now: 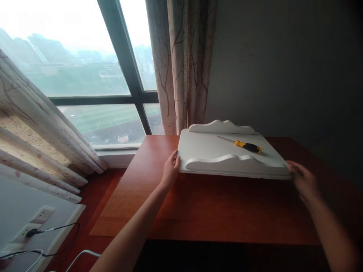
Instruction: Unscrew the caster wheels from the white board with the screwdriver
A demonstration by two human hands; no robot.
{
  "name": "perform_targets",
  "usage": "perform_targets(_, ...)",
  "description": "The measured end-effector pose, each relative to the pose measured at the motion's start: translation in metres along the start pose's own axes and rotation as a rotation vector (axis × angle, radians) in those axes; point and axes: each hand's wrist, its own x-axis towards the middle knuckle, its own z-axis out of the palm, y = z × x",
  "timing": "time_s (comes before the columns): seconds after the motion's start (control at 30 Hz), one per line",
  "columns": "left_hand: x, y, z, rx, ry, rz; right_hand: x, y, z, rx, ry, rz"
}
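A white shelf-like board (204,144) with two raised, wavy-edged rails is over the desk, and a dark shadow lies below its front edge. My left hand (170,169) is closed on its left side near the front corner, thumb against the edge. At the right front corner, my right hand (304,179) grips the other side; it is slightly blurred, and some fingers are hidden. On the board, between the rails, lies a screwdriver (241,145) with a yellow and black handle, its shaft pointing left. Whether the board rests on the desk or is held just above it, I cannot tell.
The reddish-brown wooden desk (221,215) ends at a front edge close to me. Left of it are a window (93,113), patterned curtains (184,68), and a wall socket (42,215) with a black plug (31,232) and loose cables. A grey wall stands behind.
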Motion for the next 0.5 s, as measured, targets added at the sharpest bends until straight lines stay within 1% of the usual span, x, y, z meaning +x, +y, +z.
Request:
perform_targets(0.13,0.003,0.001,0.019,-0.011,-0.004,0.014,0.009,0.001,-0.009,0.038,0.027,0.045)
perform_targets(0.3,0.005,0.005,0.046,0.006,-0.014,0.046,0.021,-0.002,-0.021,0.009,0.099,0.080)
perform_targets(0.43,0.004,0.013,0.072,0.038,-0.023,0.083,0.037,-0.001,-0.030,-0.033,0.155,0.110)
perform_targets(0.5,0.002,0.019,0.087,0.055,-0.027,0.101,0.047,0.002,-0.035,-0.046,0.187,0.102)
